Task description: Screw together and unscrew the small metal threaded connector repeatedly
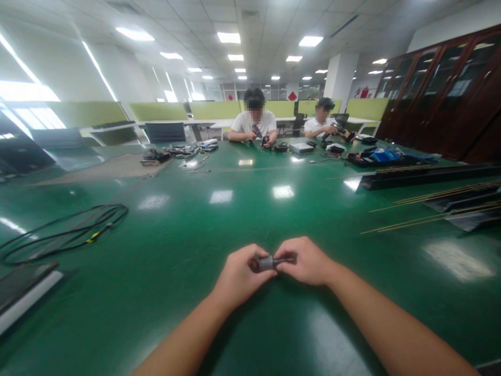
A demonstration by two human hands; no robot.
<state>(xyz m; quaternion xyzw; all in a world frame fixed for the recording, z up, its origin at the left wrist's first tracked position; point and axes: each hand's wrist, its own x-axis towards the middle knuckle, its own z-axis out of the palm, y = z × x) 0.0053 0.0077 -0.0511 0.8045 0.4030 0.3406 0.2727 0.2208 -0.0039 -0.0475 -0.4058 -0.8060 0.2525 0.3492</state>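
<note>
Just above the green table, my left hand (238,274) is closed around a small grey metal cylinder (266,262), thumb and fingers on its two sides. A reddish-brown end of the part shows within the left palm. From the cylinder's right side a thin dark shaft (280,260) points toward my right hand (307,262). That hand pinches the shaft between thumb and fingertips, close beside the left fingertips. The exact kind of part is too small to make out, and the fingers cover some of it.
A coiled black cable (94,235) and a dark flat device (29,287) lie at left. Thin brass-coloured rods (407,227) and dark metal channels (430,176) are at right. Across the green table (188,219), two people (254,122) handle tools among scattered parts.
</note>
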